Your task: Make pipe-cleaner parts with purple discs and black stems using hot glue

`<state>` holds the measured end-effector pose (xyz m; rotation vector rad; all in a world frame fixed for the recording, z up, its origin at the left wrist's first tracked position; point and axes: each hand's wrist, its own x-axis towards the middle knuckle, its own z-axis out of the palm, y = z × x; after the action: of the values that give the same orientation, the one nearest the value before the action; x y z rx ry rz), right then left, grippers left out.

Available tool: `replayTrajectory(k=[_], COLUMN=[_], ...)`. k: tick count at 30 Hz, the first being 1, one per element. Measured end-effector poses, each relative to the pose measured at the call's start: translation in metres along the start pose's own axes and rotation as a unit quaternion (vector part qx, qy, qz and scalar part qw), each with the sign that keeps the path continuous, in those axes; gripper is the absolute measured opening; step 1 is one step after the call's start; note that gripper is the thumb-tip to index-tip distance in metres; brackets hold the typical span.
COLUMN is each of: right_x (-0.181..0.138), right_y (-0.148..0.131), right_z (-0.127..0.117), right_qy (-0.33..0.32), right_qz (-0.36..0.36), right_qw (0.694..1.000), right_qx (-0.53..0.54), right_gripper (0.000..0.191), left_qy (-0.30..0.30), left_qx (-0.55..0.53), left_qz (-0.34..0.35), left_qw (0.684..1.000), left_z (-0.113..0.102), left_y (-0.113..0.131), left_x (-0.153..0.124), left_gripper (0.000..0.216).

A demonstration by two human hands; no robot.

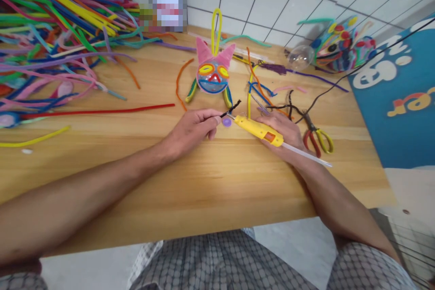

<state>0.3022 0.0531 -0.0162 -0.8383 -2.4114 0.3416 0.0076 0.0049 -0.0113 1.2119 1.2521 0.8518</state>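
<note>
Pinched in the fingers of my left hand (199, 129) is a short twisted black pipe cleaner (234, 108), its free end pointing up and right. My right hand (283, 129) is wrapped round a yellow hot glue gun (256, 129), with a clear glue stick (306, 154) sticking out of its back. The gun's nozzle points left and is close to the black pipe cleaner; I cannot tell whether they touch. Just below the nozzle lies a small purple disc (226, 122). Beyond my hands sits a clear ball decorated as a face (213, 82), with pink ears and a yellow loop.
A big heap of coloured pipe cleaners (68, 31) covers the left back. Red-and-yellow-handled scissors (317, 138) lie right of my right hand. A clear ball (301, 58) and a colourful decorated figure (340, 47) stand back right. A black cord (326, 93) crosses the right side.
</note>
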Motion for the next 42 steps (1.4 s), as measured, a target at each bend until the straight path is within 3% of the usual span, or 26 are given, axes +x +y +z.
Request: replayTrajectory(k=[19, 42], right_x=[-0.0019, 0.0021], right_y=[-0.0004, -0.0044], right_z=[0.0021, 0.003], right_qy=[0.007, 0.025], right_qz=[0.013, -0.032], right_qw=[1.0, 0.999], right_qx=[0.022, 0.014], right_gripper=[0.034, 0.038], left_qy=[-0.001, -0.005], left_qx=[0.031, 0.047], left_qz=[0.021, 0.051], left_qw=[0.999, 0.998], left_z=[0.0, 0.0012], left_y=[0.0014, 0.0019], left_x=[-0.0001, -0.0004], left_gripper=[0.028, 0.031])
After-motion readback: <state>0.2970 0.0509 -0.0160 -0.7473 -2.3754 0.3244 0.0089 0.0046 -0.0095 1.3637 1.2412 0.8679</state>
